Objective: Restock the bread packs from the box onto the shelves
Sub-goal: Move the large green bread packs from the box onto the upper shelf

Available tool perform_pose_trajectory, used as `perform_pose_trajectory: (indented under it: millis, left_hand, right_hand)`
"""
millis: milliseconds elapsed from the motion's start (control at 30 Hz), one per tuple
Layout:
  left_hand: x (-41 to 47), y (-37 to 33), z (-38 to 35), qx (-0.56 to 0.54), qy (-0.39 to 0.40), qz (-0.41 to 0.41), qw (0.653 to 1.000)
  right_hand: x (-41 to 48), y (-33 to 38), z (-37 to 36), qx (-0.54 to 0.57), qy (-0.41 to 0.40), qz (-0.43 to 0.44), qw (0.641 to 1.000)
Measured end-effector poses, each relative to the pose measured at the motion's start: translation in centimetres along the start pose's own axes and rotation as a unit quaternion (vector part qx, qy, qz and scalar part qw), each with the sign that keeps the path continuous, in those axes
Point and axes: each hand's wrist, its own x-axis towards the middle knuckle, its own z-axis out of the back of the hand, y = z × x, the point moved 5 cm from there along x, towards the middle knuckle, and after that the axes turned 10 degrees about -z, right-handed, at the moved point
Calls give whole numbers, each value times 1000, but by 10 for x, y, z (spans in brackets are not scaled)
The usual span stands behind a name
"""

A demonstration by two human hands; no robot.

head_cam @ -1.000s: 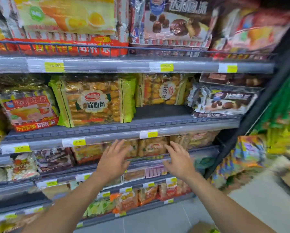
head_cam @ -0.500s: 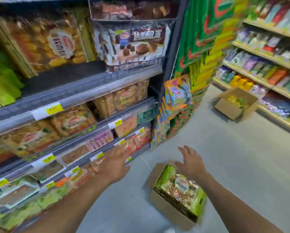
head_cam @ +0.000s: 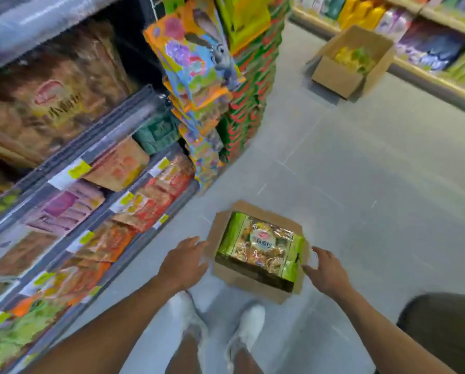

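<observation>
An open cardboard box (head_cam: 242, 280) stands on the grey floor just ahead of my feet. A green-edged bread pack (head_cam: 261, 248) with a clear window lies on top inside it. My left hand (head_cam: 184, 261) hovers with spread fingers just left of the box, holding nothing. My right hand (head_cam: 325, 271) reaches toward the box's right side, fingers relaxed, its fingertips near the pack's right end. The shelves (head_cam: 72, 163) with bread packs run along the left.
A tower of colourful snack bags (head_cam: 207, 85) stands at the shelf end. A second open cardboard box (head_cam: 344, 66) sits on the floor by the far shelving (head_cam: 425, 36). My white shoes (head_cam: 247, 327) are below the box. A dark object (head_cam: 447, 327) sits at lower right.
My view swung down from the shelves to the floor. Both hands dropped from shelf height to either side of the box with the bread pack.
</observation>
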Motion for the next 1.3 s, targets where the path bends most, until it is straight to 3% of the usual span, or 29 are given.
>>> perform_pose_trajectory:
  millis: [333, 733, 933, 1067, 1300]
  left_hand:
    - [155, 37, -123, -83, 113, 39, 989]
    - [316, 74, -234, -173, 101, 150, 968]
    - [356, 90, -268, -283, 101, 220, 928]
    - [357, 93, -280, -388, 98, 268, 876]
    - [348, 88, -279, -361, 138, 221, 895]
  right_hand:
    - [119, -62, -121, 128, 103, -139, 977]
    - [255, -80, -225, 268, 108, -235, 928]
    - [283, -83, -258, 345, 114, -267, 893]
    - [286, -80, -265, 366, 127, -263, 883]
    - [287, -78, -262, 390, 117, -269, 873]
